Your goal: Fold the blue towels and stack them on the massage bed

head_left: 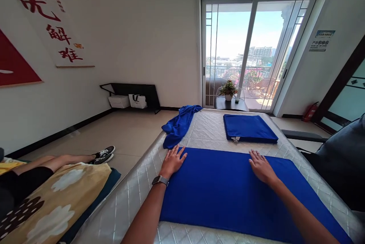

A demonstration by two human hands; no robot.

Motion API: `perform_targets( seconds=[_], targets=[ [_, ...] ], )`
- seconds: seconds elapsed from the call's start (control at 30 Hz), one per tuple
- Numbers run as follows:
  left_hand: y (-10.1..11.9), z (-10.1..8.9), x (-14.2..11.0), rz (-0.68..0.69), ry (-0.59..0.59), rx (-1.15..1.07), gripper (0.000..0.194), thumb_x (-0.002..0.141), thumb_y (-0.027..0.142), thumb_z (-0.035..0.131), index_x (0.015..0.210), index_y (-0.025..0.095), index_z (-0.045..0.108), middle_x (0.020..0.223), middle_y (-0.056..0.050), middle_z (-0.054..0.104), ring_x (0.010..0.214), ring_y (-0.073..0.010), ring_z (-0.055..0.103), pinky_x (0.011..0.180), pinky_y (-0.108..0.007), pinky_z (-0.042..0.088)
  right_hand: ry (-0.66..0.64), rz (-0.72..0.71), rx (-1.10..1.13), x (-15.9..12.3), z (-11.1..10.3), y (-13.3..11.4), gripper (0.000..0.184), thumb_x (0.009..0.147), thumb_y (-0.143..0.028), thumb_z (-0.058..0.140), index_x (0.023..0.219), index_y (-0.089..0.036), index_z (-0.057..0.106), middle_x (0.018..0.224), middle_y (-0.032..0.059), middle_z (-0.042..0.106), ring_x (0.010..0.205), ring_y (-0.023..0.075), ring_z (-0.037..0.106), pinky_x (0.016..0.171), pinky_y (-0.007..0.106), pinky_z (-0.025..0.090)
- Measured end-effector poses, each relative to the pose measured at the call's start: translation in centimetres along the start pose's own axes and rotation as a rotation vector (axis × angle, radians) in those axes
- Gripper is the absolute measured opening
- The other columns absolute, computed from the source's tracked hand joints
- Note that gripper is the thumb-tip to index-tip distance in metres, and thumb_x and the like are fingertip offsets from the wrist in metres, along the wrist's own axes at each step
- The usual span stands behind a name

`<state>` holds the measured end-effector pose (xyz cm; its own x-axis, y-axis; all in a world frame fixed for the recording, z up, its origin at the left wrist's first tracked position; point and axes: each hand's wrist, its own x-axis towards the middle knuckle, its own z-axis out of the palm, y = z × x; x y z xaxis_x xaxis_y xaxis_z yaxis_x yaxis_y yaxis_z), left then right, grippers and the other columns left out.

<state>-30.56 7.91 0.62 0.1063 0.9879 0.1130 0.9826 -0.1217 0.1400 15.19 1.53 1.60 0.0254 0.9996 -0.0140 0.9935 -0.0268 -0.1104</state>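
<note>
Plainly, we see a white quilted mattress (208, 128), on which a flat, rectangular blue cloth (222, 187) lies before us. A white hanging scroll (57, 35) bears red Chinese characters; we can read 解 and 难. Beyond the cloth rest a crumpled blue fabric (182, 124) and, to its right, a neatly folded blue stack (251, 126). Our left hand (172, 160) and right hand (262, 168) lie palm-down near the cloth's far edge, fingers extended, grasping nothing. The stack's small white tag (235, 139) is illegible to us.
</note>
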Motion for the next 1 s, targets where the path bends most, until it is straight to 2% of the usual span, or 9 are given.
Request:
perform_targets(
  seconds=[0.13, 0.2, 0.27, 0.37, 0.47, 0.6, 0.7, 0.8, 1.0],
  targets=[
    [-0.4, 0.3, 0.2, 0.017, 0.011, 0.003, 0.058, 0.104, 0.055, 0.032, 0.157, 0.032, 0.036, 0.164, -0.005, 0.034, 0.152, -0.0269, 0.026, 0.124, -0.05, 0.019, -0.049, -0.303, 0.123, 0.3, 1.2, -9.6, 0.072, 0.101, -0.058, 0.012, 0.162, -0.021, 0.017, 0.168, -0.0021, 0.013, 0.155, 0.0173, 0.006, 0.126, 0.039, 0.005],
    [-0.6, 0.5, 0.3, 0.021, 0.006, 0.012, 0.057, 0.104, 0.054, 0.033, 0.157, 0.032, 0.036, 0.164, -0.005, 0.033, 0.153, -0.0267, 0.025, 0.124, -0.049, 0.019, -0.096, -0.364, 0.162, 0.4, 1.4, -11.8, 0.075, 0.1, -0.061, 0.01, 0.162, -0.019, 0.015, 0.168, 0.0004, 0.01, 0.156, 0.019, 0.004, 0.126, 0.043, 0.004],
    [-0.7, 0.7, 0.5, 0.017, 0.004, 0.021, 0.057, 0.103, 0.054, 0.034, 0.157, 0.032, 0.036, 0.165, -0.005, 0.032, 0.153, -0.0266, 0.025, 0.124, -0.049, 0.018, -0.119, -0.344, 0.153, 0.5, 1.6, -11.5, 0.076, 0.1, -0.062, 0.009, 0.162, -0.019, 0.014, 0.168, 0.0012, 0.009, 0.156, 0.0195, 0.004, 0.126, 0.044, 0.003],
    [-0.8, 0.9, 0.6, 0.012, 0.002, 0.032, 0.058, 0.104, 0.054, 0.034, 0.157, 0.031, 0.035, 0.166, -0.006, 0.03, 0.153, -0.026, 0.023, 0.124, -0.049, 0.017, -0.074, -0.24, 0.106, 0.3, 1.7, -7.1, 0.075, 0.1, -0.064, 0.01, 0.162, -0.022, 0.017, 0.168, -0.0005, 0.013, 0.155, 0.0183, 0.007, 0.126, 0.041, 0.004],
    [-0.8, 0.9, 0.6, 0.015, 0.0, 0.026, 0.058, 0.104, 0.055, 0.033, 0.157, 0.031, 0.034, 0.166, -0.006, 0.03, 0.154, -0.0261, 0.022, 0.124, -0.049, 0.017, -0.029, -0.091, 0.063, -0.6, 1.4, 0.4, 0.076, 0.099, -0.064, 0.013, 0.162, -0.022, 0.02, 0.168, 0.0, 0.016, 0.155, 0.018, 0.009, 0.126, 0.04, 0.006],
    [-0.8, 0.8, 0.5, 0.02, 0.016, 0.004, 0.059, 0.103, 0.057, 0.032, 0.157, 0.033, 0.034, 0.165, -0.005, 0.033, 0.153, -0.027, 0.024, 0.123, -0.051, 0.019, -0.011, 0.148, 0.023, -1.8, 1.0, 11.2, 0.076, 0.098, -0.053, 0.015, 0.16, -0.011, 0.024, 0.167, 0.0113, 0.021, 0.154, 0.0238, 0.015, 0.125, 0.048, 0.012],
    [-0.8, 0.8, 0.6, 0.009, 0.014, 0.012, 0.059, 0.103, 0.056, 0.032, 0.157, 0.033, 0.034, 0.164, -0.004, 0.034, 0.153, -0.0267, 0.024, 0.123, -0.05, 0.019, 0.026, 0.251, 0.003, -1.8, 2.2, 16.9, 0.076, 0.096, -0.049, 0.015, 0.159, -0.007, 0.026, 0.167, 0.0123, 0.022, 0.154, 0.0216, 0.016, 0.125, 0.044, 0.014],
    [-0.8, 0.9, 0.7, 0.005, 0.005, 0.017, 0.059, 0.103, 0.056, 0.032, 0.157, 0.033, 0.034, 0.165, -0.004, 0.033, 0.154, -0.026, 0.023, 0.124, -0.05, 0.018, 0.068, 0.253, -0.014, -1.3, 4.0, 19.4, 0.078, 0.096, -0.052, 0.014, 0.159, -0.008, 0.025, 0.167, 0.01, 0.022, 0.154, 0.0187, 0.015, 0.126, 0.04, 0.013],
    [-1.1, 1.3, 1.1, 0.03, -0.006, 0.044, 0.06, 0.103, 0.054, 0.03, 0.158, 0.032, 0.03, 0.166, -0.005, 0.03, 0.154, -0.0253, 0.021, 0.124, -0.049, 0.015, 0.047, 0.249, -0.05, -0.9, 4.5, 19.4, 0.08, 0.096, -0.053, 0.011, 0.16, -0.005, 0.02, 0.168, 0.0093, 0.019, 0.155, 0.0196, 0.013, 0.126, 0.04, 0.01]
  ],
)
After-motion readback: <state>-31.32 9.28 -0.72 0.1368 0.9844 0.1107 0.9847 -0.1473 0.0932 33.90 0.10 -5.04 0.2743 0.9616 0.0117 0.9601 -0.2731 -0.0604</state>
